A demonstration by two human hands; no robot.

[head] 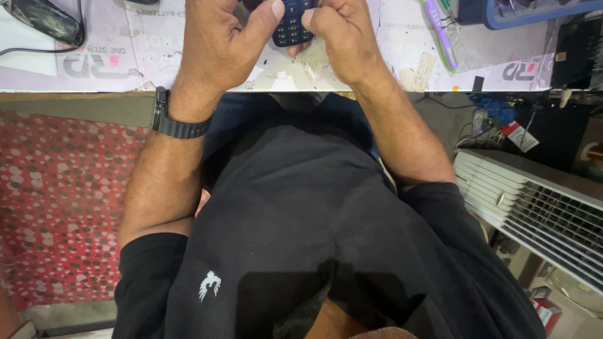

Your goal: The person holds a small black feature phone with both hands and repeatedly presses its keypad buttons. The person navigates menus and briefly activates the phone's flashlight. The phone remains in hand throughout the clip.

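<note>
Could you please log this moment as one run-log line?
left hand: holds keypad phone | right hand: holds it too | over worktable

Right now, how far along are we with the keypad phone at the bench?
Done: little to show; the dark blue keypad phone looks whole from its keypad side. In hand: left hand and right hand both grip it above the paper-covered bench, thumbs at the keypad's edges. Left: cannot tell; the purple tool lies unused to the right.

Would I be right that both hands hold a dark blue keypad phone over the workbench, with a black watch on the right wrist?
Not quite: the head view shows the black watch on the left wrist. Both the left hand and right hand do hold the dark blue keypad phone over the workbench.
</note>
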